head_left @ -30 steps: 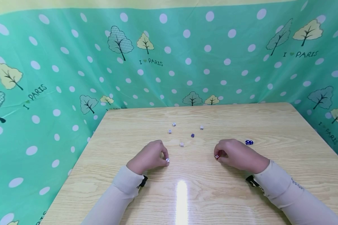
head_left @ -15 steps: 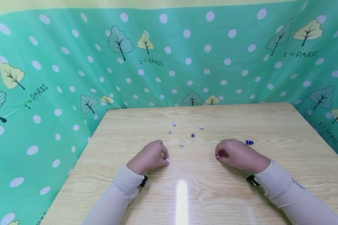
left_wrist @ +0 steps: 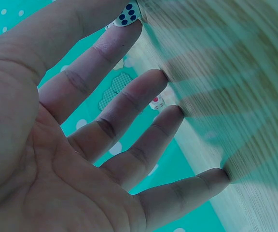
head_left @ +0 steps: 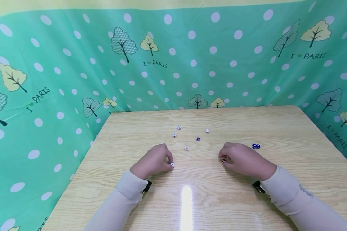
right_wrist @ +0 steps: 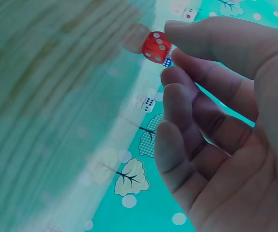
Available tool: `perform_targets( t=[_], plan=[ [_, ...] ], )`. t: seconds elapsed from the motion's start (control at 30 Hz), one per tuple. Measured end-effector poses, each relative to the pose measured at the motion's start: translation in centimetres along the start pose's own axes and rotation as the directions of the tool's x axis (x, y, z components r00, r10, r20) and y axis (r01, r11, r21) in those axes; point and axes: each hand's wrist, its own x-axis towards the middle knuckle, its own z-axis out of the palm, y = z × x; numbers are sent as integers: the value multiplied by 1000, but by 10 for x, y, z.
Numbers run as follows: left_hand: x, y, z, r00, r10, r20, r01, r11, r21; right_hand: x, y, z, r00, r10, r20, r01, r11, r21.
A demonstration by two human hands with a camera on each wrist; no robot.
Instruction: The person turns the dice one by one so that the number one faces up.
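At the left, my left hand (head_left: 154, 160) pinches a white die (head_left: 172, 164) between thumb and forefinger, close at the tabletop. The left wrist view shows dark spots on this die (left_wrist: 129, 14), while the other fingers spread with their tips at the wood. Across from it, my right hand (head_left: 245, 160) has thumb and forefinger curled about a red die (head_left: 224, 161) with white spots. From the right wrist, the red die (right_wrist: 157, 47) sits low on the surface right at the thumb tip; the remaining fingers are bent inward.
Several white dice, one of them a nearer die (head_left: 186, 148), lie beyond the hands around a dark blue die (head_left: 198, 139). Two larger blue dice (head_left: 255, 146) sit together behind the right hand. A green dotted curtain (head_left: 173, 64) borders the wooden table (head_left: 150, 205).
The right hand shifts slightly right, then back left, and its forefinger loosens a little from the red die, which shows more plainly. The left hand and the other dice stay put.
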Motion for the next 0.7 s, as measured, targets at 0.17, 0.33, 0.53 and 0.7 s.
perform_targets(
  t=[0.17,0.33,0.53,0.7],
  plan=[
    [0,-1,0,1000,3,-1,-3,1000,-1,0,-2,1,1000,7,12,-6,999,-41],
    [-1,0,0,1000,3,1,-3,1000,-3,0,-1,3,1000,10,17,-10,999,-44],
    [-1,0,0,1000,2,1,-2,1000,-7,1,0,3,1000,8,12,-7,999,-40],
    [-1,0,-1,1000,5,1,-5,1000,-8,0,1,3,1000,-1,3,1,1000,-28]
  ],
)
